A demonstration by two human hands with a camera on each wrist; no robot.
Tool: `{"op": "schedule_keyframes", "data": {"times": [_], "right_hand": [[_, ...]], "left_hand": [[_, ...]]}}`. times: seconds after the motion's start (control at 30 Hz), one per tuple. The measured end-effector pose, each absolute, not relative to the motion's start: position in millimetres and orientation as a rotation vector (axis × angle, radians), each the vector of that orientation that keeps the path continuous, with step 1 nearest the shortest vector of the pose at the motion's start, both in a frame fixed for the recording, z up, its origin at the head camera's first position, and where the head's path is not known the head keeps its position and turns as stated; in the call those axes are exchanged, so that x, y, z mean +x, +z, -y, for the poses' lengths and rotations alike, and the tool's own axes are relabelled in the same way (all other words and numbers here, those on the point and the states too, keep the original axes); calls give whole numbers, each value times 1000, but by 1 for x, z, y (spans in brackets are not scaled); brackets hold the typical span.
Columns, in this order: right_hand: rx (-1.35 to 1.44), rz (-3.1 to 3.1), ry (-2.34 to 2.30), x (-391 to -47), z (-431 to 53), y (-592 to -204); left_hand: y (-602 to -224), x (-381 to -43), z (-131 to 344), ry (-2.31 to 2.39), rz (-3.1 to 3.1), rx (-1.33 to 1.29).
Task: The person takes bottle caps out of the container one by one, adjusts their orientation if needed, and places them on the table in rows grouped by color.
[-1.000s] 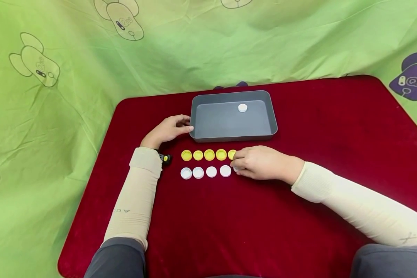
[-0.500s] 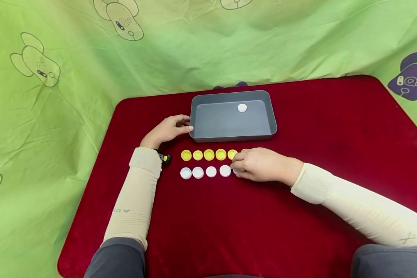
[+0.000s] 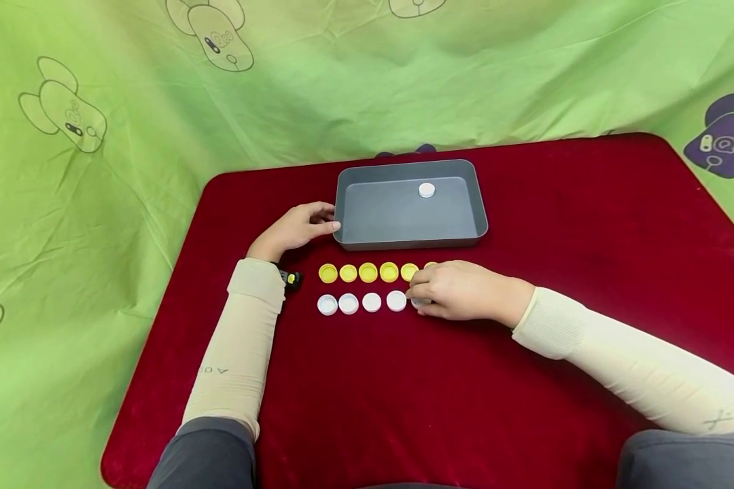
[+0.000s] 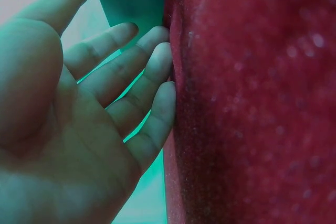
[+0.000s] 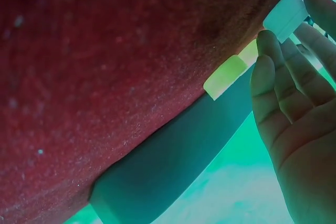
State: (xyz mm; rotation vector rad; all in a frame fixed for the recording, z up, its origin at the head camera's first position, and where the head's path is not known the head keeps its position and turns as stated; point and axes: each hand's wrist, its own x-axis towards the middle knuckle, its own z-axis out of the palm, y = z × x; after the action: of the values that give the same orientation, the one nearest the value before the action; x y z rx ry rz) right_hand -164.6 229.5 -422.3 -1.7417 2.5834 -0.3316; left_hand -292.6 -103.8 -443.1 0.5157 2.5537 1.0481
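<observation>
Two rows of bottle caps lie on the red tabletop in the head view: yellow caps (image 3: 368, 272) behind, white caps (image 3: 348, 303) in front. At the right end of the white row, my right hand (image 3: 461, 291) pinches a white bottle cap (image 5: 286, 17) between thumb and fingers; the hand partly covers it from above. A yellow cap (image 5: 226, 76) stands close by in the right wrist view. My left hand (image 3: 296, 229) rests at the left side of a grey tray (image 3: 412, 242), its thumb touching the rim and its fingers loosely extended.
One white cap (image 3: 426, 190) sits inside the tray, toward its back right. The red cloth-covered table (image 3: 452, 401) extends around everything, with a green printed curtain (image 3: 342, 88) hanging behind it. A black wrist device (image 3: 291, 279) is on the left wrist.
The right hand has shifted slightly toward me, uncovering the edge of a yellow cap at that row's right end. The left hand and tray have stayed in place.
</observation>
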Motion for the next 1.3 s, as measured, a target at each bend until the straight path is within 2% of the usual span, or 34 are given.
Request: {"op": "schedule_keyframes", "data": {"times": [0.5,1.0,1.3], "right_hand": [[-1735,-2628,-324,-175,-233,-408],[-1614,-2820,-398,-213,-246,-389],[-1419,-2893,-398,-244,-248,-391]], "left_hand": [[-444,-292,105,1027,-2568,503],[-442,-291,104,1037,-2567,515],[-440,-289,103,1053,-2556,516]]}}
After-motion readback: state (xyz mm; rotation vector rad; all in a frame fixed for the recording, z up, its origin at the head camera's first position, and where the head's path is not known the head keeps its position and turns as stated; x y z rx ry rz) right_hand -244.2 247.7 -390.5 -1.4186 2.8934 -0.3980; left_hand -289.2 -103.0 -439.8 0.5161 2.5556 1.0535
